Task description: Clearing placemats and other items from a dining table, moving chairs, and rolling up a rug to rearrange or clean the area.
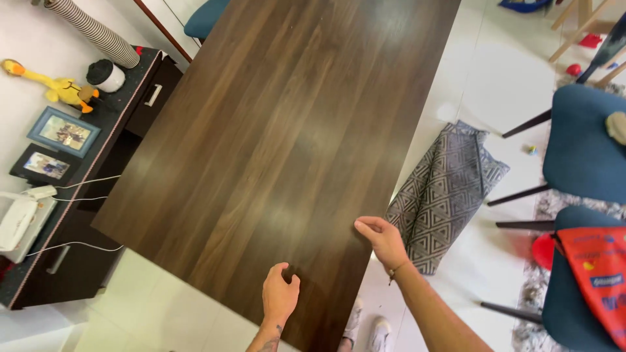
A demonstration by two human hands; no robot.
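Head view: surface (287, 130) long axis runs 7 to 1 o'clock.
Left hand (279, 294): loosely curled, empty, resting on it.
Right hand (383, 240): loosely curled at its edge.

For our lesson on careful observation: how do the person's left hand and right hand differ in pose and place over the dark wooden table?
The left hand lies over the table near its close edge, fingers curled; the right hand sits at the table's side edge, loosely closed. The right hand's wrist wears a thin bracelet; the left hand's forearm shows a tattoo. Both hold nothing.
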